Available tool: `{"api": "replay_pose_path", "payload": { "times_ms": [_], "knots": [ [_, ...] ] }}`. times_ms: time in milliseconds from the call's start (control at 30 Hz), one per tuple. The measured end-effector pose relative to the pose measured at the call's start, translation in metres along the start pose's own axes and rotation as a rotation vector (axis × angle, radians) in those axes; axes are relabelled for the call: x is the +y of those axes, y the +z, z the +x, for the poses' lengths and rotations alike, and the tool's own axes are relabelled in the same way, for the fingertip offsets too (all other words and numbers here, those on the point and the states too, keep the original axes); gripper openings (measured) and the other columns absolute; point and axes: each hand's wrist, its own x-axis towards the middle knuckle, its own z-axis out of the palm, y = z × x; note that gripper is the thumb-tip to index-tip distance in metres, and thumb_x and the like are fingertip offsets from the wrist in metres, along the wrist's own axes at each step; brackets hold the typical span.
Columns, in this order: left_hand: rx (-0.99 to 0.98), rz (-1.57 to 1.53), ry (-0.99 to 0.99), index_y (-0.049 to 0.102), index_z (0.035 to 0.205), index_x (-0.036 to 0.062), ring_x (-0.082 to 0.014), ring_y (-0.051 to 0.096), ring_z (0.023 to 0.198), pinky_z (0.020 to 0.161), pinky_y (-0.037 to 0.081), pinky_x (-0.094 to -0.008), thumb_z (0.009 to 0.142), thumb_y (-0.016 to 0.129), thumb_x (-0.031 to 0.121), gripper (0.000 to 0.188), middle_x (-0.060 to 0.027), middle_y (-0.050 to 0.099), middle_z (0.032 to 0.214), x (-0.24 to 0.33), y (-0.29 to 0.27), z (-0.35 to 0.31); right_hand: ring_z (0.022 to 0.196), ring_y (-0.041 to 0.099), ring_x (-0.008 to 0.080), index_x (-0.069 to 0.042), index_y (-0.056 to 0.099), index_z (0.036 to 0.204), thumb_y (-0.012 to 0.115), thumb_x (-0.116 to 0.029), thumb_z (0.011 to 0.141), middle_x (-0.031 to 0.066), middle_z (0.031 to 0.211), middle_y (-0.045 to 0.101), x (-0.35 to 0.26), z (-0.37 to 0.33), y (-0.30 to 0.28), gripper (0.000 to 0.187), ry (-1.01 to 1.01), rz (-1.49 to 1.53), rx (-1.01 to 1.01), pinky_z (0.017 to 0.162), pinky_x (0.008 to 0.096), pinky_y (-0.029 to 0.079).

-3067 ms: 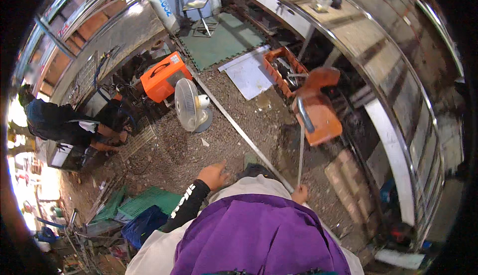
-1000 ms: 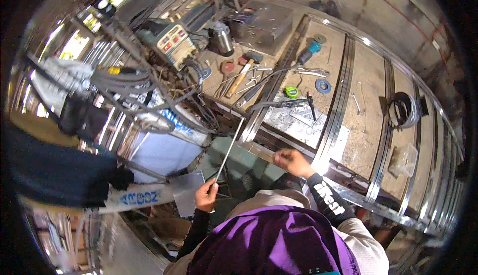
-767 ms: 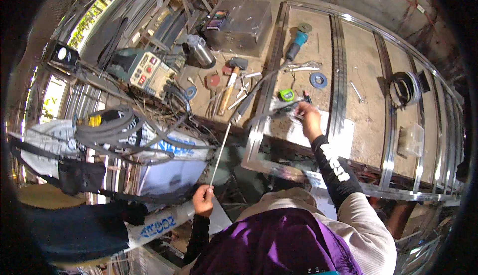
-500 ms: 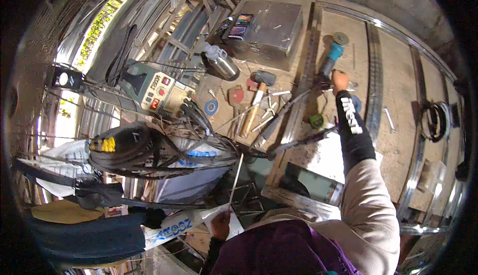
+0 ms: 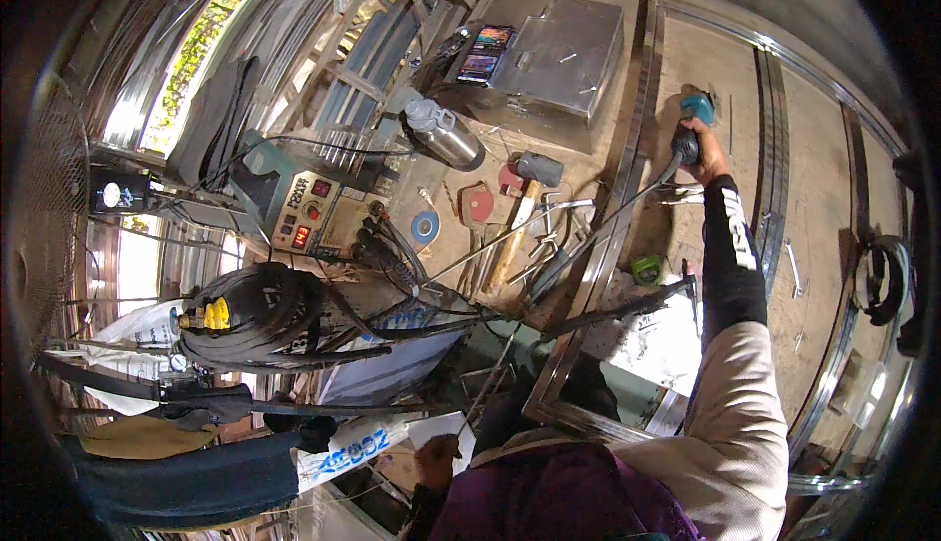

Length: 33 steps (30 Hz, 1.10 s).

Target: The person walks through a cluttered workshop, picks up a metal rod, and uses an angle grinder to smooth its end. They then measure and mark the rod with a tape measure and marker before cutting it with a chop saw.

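Note:
My right hand (image 5: pixel 710 157) is wrapped around the dark body of an angle grinder (image 5: pixel 697 108) with a teal head, over the workbench top (image 5: pixel 676 237). A power cord (image 5: pixel 642 193) trails from its rear end toward me. Most of its disc is hidden from this angle. At the lower middle, close to my body, my left hand (image 5: pixel 438 460) is closed around the lower end of a thin rod (image 5: pixel 495 372), which slants up and right. A white sheet (image 5: pixel 446 435) is beside these fingers.
Steel frame bars (image 5: pixel 642 100) lie across the bench. Left of them are a hammer (image 5: pixel 510 239), red discs (image 5: pixel 477 203), a blue disc (image 5: pixel 424 227), a steel bottle (image 5: pixel 446 134) and a metal box (image 5: pixel 564 51). A welding machine (image 5: pixel 304 203) and coiled cables (image 5: pixel 255 316) stand further left.
My right hand has taken hold of the grinder's body, and the grinder has turned so its disc faces away. My left hand remains low by my body. The whole view has shifted slightly.

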Motion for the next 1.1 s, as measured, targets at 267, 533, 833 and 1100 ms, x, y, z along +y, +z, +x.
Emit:
{"api": "replay_pose_path", "payload": {
  "times_ms": [267, 533, 833, 1100],
  "knots": [
    [-0.106, 0.148, 0.321, 0.068, 0.096, 0.0014, -0.0173, 0.068, 0.068, 0.066, 0.054, -0.033, 0.096, 0.067, 0.016, 0.015, -0.0094, 0.072, 0.08, 0.119, -0.006, 0.098, 0.078, 0.071, 0.0248, 0.002, 0.057, 0.119, 0.064, -0.029, 0.095, 0.0143, 0.092, 0.069, 0.079, -0.245, 0.015, 0.04, -0.28, 0.159, -0.053, 0.07, 0.0369, 0.059],
    [-0.652, -0.191, 0.49, 0.058, 0.103, -0.0012, -0.0099, 0.061, 0.07, 0.066, 0.049, -0.0253, 0.1, 0.064, 0.007, 0.011, -0.0049, 0.064, 0.081, 0.179, 0.061, 0.196, 0.087, 0.07, 0.0285, 0.003, 0.054, 0.128, 0.057, -0.055, 0.098, 0.0164, 0.104, 0.068, 0.142, -0.463, 0.029, 0.065, -0.54, 0.241, 0.291, 0.074, 0.0402, 0.059],
    [-1.284, 0.247, 0.932, 0.073, 0.118, 0.0014, -0.0116, 0.065, 0.073, 0.069, 0.05, -0.0265, 0.098, 0.069, 0.017, 0.026, -0.0082, 0.073, 0.084, 0.214, 0.165, 0.212, 0.073, 0.066, 0.0215, -0.005, 0.057, 0.123, 0.042, -0.08, 0.093, 0.0093, 0.085, 0.064, 0.299, -0.659, 0.046, 0.083, -0.761, 0.637, 0.927, 0.065, 0.0347, 0.057],
    [-1.652, 0.374, 1.089, 0.072, 0.106, -0.0036, -0.0137, 0.068, 0.082, 0.077, 0.052, -0.0293, 0.098, 0.065, 0.013, 0.02, -0.0089, 0.074, 0.088, 0.198, 0.214, 0.152, 0.087, 0.066, 0.0257, -0.005, 0.053, 0.129, 0.035, -0.076, 0.097, 0.0123, 0.095, 0.064, 0.453, -0.754, 0.149, 0.079, -1.058, 0.777, 1.246, 0.077, 0.0396, 0.056]
  ]
}}
